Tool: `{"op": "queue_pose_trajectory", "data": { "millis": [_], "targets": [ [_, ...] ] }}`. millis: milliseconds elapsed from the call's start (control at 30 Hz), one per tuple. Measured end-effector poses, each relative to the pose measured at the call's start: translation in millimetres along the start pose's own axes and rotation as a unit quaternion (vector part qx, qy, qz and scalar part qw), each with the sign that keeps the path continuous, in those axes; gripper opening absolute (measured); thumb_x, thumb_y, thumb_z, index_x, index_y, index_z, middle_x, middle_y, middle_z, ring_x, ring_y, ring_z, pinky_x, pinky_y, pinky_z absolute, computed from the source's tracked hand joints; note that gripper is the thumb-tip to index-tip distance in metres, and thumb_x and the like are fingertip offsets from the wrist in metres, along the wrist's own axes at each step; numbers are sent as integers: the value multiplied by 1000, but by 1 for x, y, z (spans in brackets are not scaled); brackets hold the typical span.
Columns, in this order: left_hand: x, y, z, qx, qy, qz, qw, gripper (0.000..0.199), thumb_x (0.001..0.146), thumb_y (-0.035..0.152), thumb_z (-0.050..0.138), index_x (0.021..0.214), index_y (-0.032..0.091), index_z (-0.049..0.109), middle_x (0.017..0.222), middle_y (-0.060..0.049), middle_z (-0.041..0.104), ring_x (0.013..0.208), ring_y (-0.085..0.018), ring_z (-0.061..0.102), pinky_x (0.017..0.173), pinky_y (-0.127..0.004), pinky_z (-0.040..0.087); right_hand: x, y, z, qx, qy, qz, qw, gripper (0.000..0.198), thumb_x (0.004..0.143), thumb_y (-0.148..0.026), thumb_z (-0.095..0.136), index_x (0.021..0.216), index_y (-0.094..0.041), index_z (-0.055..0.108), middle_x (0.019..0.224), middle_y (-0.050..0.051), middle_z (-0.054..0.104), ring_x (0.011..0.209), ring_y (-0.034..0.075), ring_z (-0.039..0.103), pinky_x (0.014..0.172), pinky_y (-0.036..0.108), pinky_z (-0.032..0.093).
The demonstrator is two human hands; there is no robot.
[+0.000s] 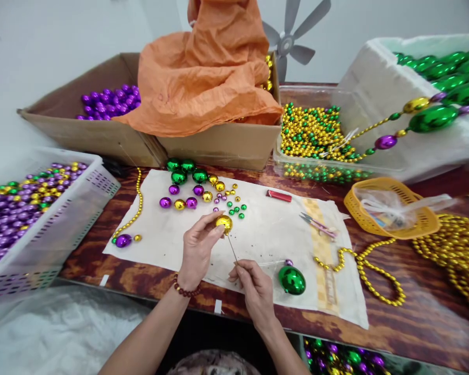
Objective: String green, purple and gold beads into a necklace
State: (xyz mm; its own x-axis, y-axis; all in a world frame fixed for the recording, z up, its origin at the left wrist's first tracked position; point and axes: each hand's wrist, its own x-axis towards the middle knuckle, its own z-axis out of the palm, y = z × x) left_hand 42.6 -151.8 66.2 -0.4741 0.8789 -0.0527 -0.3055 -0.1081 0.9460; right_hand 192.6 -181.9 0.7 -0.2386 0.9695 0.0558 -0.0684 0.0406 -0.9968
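Between the fingers and thumb of my left hand (200,240) is a shiny gold bead (224,224). My right hand (254,284) pinches a thin needle (233,249), whose far end meets the underside of the gold bead. Whether the tip is inside the bead I cannot tell. Right of my right hand a large green bead (292,280) lies on the white cloth (266,229), with a small purple bead (288,262) touching its top. Beyond my left hand, loose purple beads (165,202), gold beads (207,196) and green beads (179,177) are grouped on the cloth.
Scissors (318,226) and a red lighter (279,196) lie on the cloth. A gold bead strand (140,200) runs along its left side. Around it stand a white crate (89,179), a cardboard box (219,146), a clear bin (316,166), a foam box (371,78) and a yellow basket (414,229).
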Motion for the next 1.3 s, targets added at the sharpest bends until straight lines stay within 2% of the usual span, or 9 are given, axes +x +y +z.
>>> {"op": "queue_pose_trajectory", "data": {
  "millis": [233,433,567,667,767,933,1133,1233,1300],
  "targets": [
    [-9,-10,5,44,-37,-26,998,27,79,30,79,105,21,77,100,-5,74,86,-15,66,77,-26,54,8,-9,4,16,12,20,1000,13,98,-26,56,97,-20,67,72,0,71,59,13,67,54,21,52],
    [-18,-26,8,130,-67,-51,988,28,83,31,74,109,21,73,103,-6,74,90,-17,67,83,-28,53,18,-5,-10,-6,-34,51,998,23,94,-30,58,112,-20,67,75,0,70,61,14,67,63,26,55],
    [-7,-31,-3,229,-125,-29,965,24,87,32,70,108,22,74,101,-6,75,90,-19,67,84,-30,51,19,1,-20,-9,21,99,995,19,89,-36,64,96,-19,70,75,3,73,64,18,70,62,28,56],
    [21,-32,-18,297,-94,28,950,19,89,30,67,103,22,76,102,-7,74,85,-19,66,78,-29,49,19,2,-23,4,44,119,992,20,86,-39,67,89,-19,70,75,4,75,63,20,71,61,29,56],
    [53,-34,-29,409,-57,110,904,20,88,23,64,104,20,74,102,-8,70,81,-20,62,81,-32,48,19,1,-22,13,38,124,991,20,86,-38,67,87,-19,70,74,4,75,63,19,71,63,29,56],
    [70,-40,-23,570,-90,152,802,28,92,21,55,116,18,69,111,-11,62,88,-23,61,81,-34,46,17,5,-19,25,41,137,989,23,86,-41,67,88,-18,70,73,4,74,61,19,71,61,28,56],
    [66,-51,1,626,-141,162,750,16,93,28,57,103,22,69,103,-10,61,94,-27,60,78,-33,46,17,8,-20,24,41,135,990,24,86,-42,66,89,-18,69,73,4,74,59,18,70,56,27,55],
    [68,-53,5,615,-130,159,761,11,91,22,57,95,22,68,104,-11,63,98,-28,61,76,-33,45,17,9,-20,18,36,129,991,22,87,-40,64,88,-18,69,72,4,74,60,19,72,57,27,55],
    [69,-51,4,568,-113,148,802,7,89,21,61,91,22,68,104,-10,64,96,-27,62,77,-33,45,16,10,-20,16,37,122,992,21,88,-39,64,87,-19,69,72,4,75,61,19,72,58,27,56]
  ]
}}
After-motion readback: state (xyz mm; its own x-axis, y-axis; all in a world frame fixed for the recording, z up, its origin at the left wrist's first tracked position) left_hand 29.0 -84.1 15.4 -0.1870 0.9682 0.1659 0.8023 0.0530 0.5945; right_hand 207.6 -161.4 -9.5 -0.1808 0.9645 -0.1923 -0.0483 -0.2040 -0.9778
